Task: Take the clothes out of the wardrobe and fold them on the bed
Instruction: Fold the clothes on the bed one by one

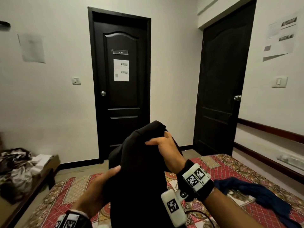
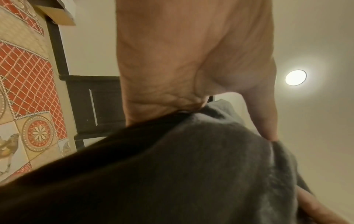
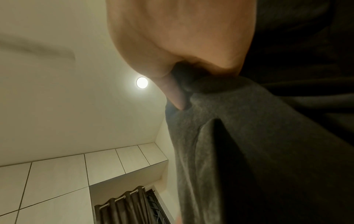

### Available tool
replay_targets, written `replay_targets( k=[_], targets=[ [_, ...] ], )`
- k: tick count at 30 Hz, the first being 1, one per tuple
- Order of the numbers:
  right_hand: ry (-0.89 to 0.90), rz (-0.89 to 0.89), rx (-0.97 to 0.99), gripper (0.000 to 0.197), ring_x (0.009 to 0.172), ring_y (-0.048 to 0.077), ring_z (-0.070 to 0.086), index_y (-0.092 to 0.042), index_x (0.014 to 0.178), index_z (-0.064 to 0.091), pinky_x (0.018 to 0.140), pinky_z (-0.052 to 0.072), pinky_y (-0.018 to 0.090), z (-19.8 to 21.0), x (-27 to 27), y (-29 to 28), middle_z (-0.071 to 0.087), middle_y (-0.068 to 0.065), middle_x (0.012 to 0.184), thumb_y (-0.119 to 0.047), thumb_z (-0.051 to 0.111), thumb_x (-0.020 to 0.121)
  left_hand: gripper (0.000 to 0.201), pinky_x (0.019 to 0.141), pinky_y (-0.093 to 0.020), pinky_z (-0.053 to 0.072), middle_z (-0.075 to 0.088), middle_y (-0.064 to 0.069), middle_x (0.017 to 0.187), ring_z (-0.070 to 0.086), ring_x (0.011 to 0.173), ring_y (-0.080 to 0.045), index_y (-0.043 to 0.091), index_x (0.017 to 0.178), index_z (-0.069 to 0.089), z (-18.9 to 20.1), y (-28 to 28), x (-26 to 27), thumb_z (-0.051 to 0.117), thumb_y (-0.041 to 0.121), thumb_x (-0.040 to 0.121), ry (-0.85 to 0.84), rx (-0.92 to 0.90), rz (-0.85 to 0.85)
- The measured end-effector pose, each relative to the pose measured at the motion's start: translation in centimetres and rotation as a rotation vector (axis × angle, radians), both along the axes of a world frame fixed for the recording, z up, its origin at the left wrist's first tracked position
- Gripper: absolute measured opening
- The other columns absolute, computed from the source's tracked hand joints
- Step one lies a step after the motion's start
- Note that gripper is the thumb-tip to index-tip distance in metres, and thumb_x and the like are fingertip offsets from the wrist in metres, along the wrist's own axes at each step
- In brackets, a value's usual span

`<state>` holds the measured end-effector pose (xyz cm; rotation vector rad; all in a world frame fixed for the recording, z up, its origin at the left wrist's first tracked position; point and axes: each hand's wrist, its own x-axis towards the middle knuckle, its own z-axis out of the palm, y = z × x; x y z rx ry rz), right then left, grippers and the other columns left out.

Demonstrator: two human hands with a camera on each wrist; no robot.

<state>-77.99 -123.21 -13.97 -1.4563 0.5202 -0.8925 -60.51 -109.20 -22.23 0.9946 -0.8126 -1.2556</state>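
A black garment (image 1: 139, 170) hangs bunched in the air above the bed (image 1: 230, 167), held by both my hands. My right hand (image 1: 162, 145) grips its upper edge, fingers curled over the cloth. Lower down, my left hand (image 1: 105, 181) holds the garment's left side, thumb on the front and fingers hidden behind it. In the left wrist view the thumb pinches the dark cloth (image 2: 191, 166). The right wrist view shows fingers clenched on a fold of the same cloth (image 3: 249, 136). A dark blue garment (image 1: 256, 193) lies crumpled on the bed at the right.
Two black doors (image 1: 121, 88) (image 1: 222, 83) stand shut in the white walls ahead. A low wooden bench (image 1: 32, 175) at the left carries a heap of patterned cloth (image 1: 14, 165). Tiled floor lies between bed and doors. The bed has a red patterned cover.
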Motion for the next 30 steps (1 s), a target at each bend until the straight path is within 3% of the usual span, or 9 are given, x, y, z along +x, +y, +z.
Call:
replay_targets(
  k=[2,6,8,13,17,20,22,25,30],
  targets=[
    [0.008,0.008,0.039,0.031,0.103,0.033,0.074,-0.009,0.112,0.069,0.102,0.054,0.055,-1.0,-0.1,-0.4,0.077,0.015,0.105,0.004,0.065,0.085,0.068,0.072,-0.037,0.053,0.072,-0.021,0.095,0.071,0.079,-0.031,-0.002,0.105,0.077,0.0,0.0,-0.1,0.097,0.035,0.051,-0.045,0.03,0.006],
    [0.043,0.03,0.068,0.019,0.094,0.033,0.074,0.0,0.097,0.073,0.092,0.058,0.046,-2.0,-1.4,-1.7,0.076,0.018,0.097,-0.003,0.068,0.079,0.034,0.065,-0.034,0.061,0.073,-0.026,0.094,0.074,0.079,-0.034,-0.011,0.107,0.072,1.8,-0.6,-1.4,0.069,0.01,0.08,0.011,-0.019,0.167],
    [0.077,0.024,0.105,0.009,0.088,0.023,0.07,-0.007,0.084,0.073,0.084,0.053,0.035,-2.2,-2.5,-2.2,0.074,0.01,0.089,-0.013,0.067,0.081,0.028,0.069,-0.031,0.061,0.074,-0.022,0.095,0.074,0.084,-0.033,-0.007,0.102,0.075,2.4,-0.8,-1.8,0.063,0.011,0.084,0.082,-0.1,0.238],
    [0.259,-0.025,0.044,0.037,0.108,0.019,0.067,-0.019,0.114,0.071,0.097,0.051,0.039,-3.2,-4.0,-3.4,0.075,0.001,0.113,-0.049,0.06,0.096,0.03,0.078,-0.037,0.057,0.077,-0.016,0.102,0.076,0.086,-0.027,0.007,0.095,0.081,3.7,-1.3,-3.4,0.061,0.029,0.093,0.12,-0.106,0.348],
    [0.363,-0.079,0.006,0.034,0.103,0.023,0.068,-0.013,0.116,0.069,0.086,0.055,0.037,-5.5,-4.4,-4.4,0.072,0.007,0.112,-0.042,0.061,0.1,0.028,0.068,-0.036,0.052,0.076,-0.015,0.077,0.074,0.07,-0.027,0.002,0.098,0.07,2.9,-2.1,-3.9,0.06,0.028,0.098,0.006,0.038,0.42],
    [0.324,-0.135,-0.02,0.021,0.101,0.024,0.071,-0.011,0.108,0.072,0.086,0.057,0.039,-7.6,-4.6,-5.1,0.075,0.006,0.105,-0.028,0.062,0.102,0.02,0.085,-0.038,0.054,0.075,-0.015,0.101,0.07,0.096,-0.03,0.007,0.108,0.068,1.9,-2.5,-3.4,0.062,0.023,0.098,-0.2,0.026,0.525],
    [0.353,-0.225,-0.147,0.023,0.09,0.023,0.073,-0.015,0.094,0.075,0.085,0.057,0.042,-8.3,-4.8,-5.5,0.076,0.001,0.089,-0.033,0.063,0.101,0.018,0.09,-0.037,0.055,0.074,-0.017,0.107,0.071,0.098,-0.028,0.008,0.11,0.071,1.4,-2.4,-2.2,0.063,0.019,0.098,-0.299,-0.01,0.589],
    [0.461,-0.441,-0.345,0.042,0.071,0.023,0.062,-0.014,0.07,0.061,0.069,0.047,0.039,-8.4,-4.9,-5.9,0.062,-0.003,0.067,-0.046,0.063,0.098,0.018,0.093,-0.038,0.055,0.077,-0.012,0.106,0.073,0.1,-0.027,0.011,0.109,0.074,0.9,-2.1,-1.3,0.064,0.019,0.097,-0.307,-0.062,0.622],
    [0.389,-0.526,-0.348,0.048,0.087,0.02,0.07,-0.018,0.09,0.076,0.086,0.058,0.046,-8.6,-5.2,-6.3,0.075,-0.005,0.086,-0.063,0.06,0.087,0.021,0.084,-0.035,0.056,0.077,-0.01,0.098,0.073,0.093,-0.023,0.011,0.103,0.073,1.1,-2.4,-1.8,0.063,0.029,0.099,-0.289,-0.076,0.625]
  ],
)
